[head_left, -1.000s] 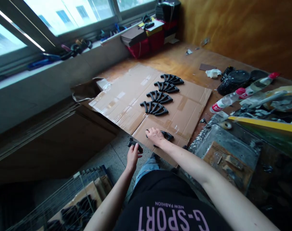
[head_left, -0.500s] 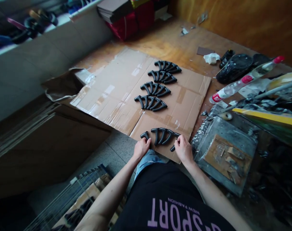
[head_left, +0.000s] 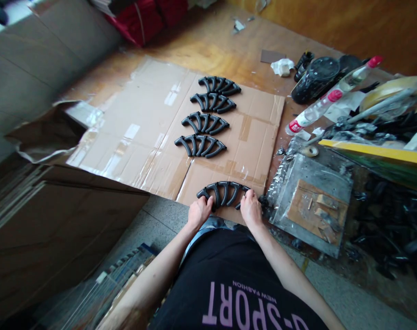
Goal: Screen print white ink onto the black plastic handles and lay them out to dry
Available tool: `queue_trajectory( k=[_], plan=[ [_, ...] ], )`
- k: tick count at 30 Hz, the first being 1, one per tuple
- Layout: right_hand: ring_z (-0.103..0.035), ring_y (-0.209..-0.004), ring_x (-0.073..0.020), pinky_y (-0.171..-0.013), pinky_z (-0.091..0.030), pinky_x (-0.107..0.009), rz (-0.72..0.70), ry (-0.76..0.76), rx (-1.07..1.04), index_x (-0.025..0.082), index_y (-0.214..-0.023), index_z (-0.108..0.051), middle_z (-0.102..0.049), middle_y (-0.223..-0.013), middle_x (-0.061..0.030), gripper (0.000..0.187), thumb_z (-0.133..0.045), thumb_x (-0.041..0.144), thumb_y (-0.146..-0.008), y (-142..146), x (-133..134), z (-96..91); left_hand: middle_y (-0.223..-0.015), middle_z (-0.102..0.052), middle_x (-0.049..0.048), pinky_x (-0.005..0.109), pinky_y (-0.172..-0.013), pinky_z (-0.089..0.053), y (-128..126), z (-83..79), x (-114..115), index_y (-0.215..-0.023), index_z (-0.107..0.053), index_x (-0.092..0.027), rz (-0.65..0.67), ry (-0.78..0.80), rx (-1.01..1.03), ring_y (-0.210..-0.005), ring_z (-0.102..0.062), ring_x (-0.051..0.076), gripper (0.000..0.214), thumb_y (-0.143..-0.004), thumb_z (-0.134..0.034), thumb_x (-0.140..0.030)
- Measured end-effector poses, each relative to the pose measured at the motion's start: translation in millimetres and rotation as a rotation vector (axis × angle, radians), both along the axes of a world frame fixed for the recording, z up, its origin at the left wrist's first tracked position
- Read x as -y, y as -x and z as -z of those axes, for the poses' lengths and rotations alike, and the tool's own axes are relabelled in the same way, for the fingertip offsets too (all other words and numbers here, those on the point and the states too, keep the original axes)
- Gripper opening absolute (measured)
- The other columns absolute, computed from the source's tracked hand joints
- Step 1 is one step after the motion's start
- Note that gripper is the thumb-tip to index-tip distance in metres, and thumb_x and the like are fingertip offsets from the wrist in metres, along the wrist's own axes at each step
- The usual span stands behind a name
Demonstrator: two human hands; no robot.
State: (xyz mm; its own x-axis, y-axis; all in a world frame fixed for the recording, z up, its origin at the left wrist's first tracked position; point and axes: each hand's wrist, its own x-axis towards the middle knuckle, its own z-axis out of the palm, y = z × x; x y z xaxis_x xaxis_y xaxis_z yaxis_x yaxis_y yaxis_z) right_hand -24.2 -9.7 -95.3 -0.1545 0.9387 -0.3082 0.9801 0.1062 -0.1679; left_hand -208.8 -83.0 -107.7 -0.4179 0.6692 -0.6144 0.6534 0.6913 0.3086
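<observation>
A fan of black curved plastic parts (head_left: 225, 192) lies at the near edge of a flattened cardboard sheet (head_left: 149, 123). My left hand (head_left: 199, 211) is closed on the fan's left end. My right hand (head_left: 251, 210) is closed on its right end. Both hands press the parts together from the sides. Farther up the cardboard lie several more fans of the same black parts (head_left: 208, 114), stacked in a column.
A dirty metal plate with a wooden block (head_left: 311, 206) sits right of my hands. Plastic bottles (head_left: 318, 107), a black bowl (head_left: 314, 82) and a yellow strip (head_left: 376, 151) crowd the right. Stacked cardboard sheets (head_left: 57, 215) lie left; red bags (head_left: 142, 18) stand at the back.
The left hand brought a loose black part onto the cardboard and joined it to the near group. Both hands closed in on the fan's ends. The view tilted down.
</observation>
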Motion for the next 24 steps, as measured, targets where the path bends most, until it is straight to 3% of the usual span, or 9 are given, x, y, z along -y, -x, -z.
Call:
queue_trajectory(
  k=[9, 14, 17, 20, 24],
  plan=[
    [-0.059, -0.075, -0.0161, -0.066, -0.034, -0.025, 0.103, -0.004, -0.093, 0.016, -0.091, -0.05, -0.063, -0.084, -0.0061, 0.001, -0.049, 0.015, -0.091, -3, -8, 7.0, -0.095, -0.073, 0.018, 0.037, -0.076, -0.048, 8, -3.0, -13, -0.092, -0.067, -0.017, 0.059, 0.063, -0.04, -0.093, -0.069, 0.031, 0.059, -0.094, -0.025, -0.059],
    [-0.059, -0.075, -0.0163, -0.066, -0.034, -0.026, 0.104, -0.01, -0.102, 0.016, -0.091, -0.05, -0.063, -0.085, -0.0061, 0.002, -0.049, 0.015, -0.09, -5, -7, 9.4, -0.086, -0.072, 0.0147, 0.035, -0.071, -0.047, 5, -13.6, -5, -0.092, -0.065, -0.018, 0.106, 0.035, -0.13, -0.084, -0.069, 0.028, 0.058, -0.094, -0.025, -0.06],
    [-0.059, -0.076, -0.0167, -0.066, -0.034, -0.026, 0.096, -0.013, -0.091, 0.016, -0.093, -0.05, -0.063, -0.086, -0.0066, 0.002, -0.048, 0.015, -0.091, -5, -7, 10.0, -0.087, -0.071, 0.012, 0.034, -0.072, -0.046, -1, -20.7, 7, -0.094, -0.064, -0.019, 0.166, -0.163, -0.267, -0.085, -0.067, 0.025, 0.051, -0.096, -0.029, -0.056],
    [-0.059, -0.075, -0.0176, -0.064, -0.034, -0.027, 0.09, -0.009, -0.056, 0.015, -0.095, -0.051, -0.064, -0.086, -0.0081, 0.006, -0.046, 0.017, -0.093, -5, -7, 8.9, -0.112, -0.067, 0.013, 0.036, -0.082, -0.045, -14, -25.6, 14, -0.101, -0.065, -0.02, 0.297, -0.427, -0.337, -0.1, -0.062, 0.025, 0.04, -0.096, -0.038, -0.049],
    [-0.06, -0.077, -0.018, -0.066, -0.035, -0.027, 0.08, -0.008, -0.081, 0.015, -0.094, -0.051, -0.064, -0.087, -0.0082, 0.005, -0.046, 0.016, -0.092, -6, -8, 6.6, -0.138, -0.055, 0.0095, 0.041, -0.094, -0.042, -37, -25.5, 10, -0.123, -0.061, -0.027, 0.399, -0.543, -0.299, -0.122, -0.051, 0.027, 0.037, -0.091, -0.051, -0.042]
  ],
)
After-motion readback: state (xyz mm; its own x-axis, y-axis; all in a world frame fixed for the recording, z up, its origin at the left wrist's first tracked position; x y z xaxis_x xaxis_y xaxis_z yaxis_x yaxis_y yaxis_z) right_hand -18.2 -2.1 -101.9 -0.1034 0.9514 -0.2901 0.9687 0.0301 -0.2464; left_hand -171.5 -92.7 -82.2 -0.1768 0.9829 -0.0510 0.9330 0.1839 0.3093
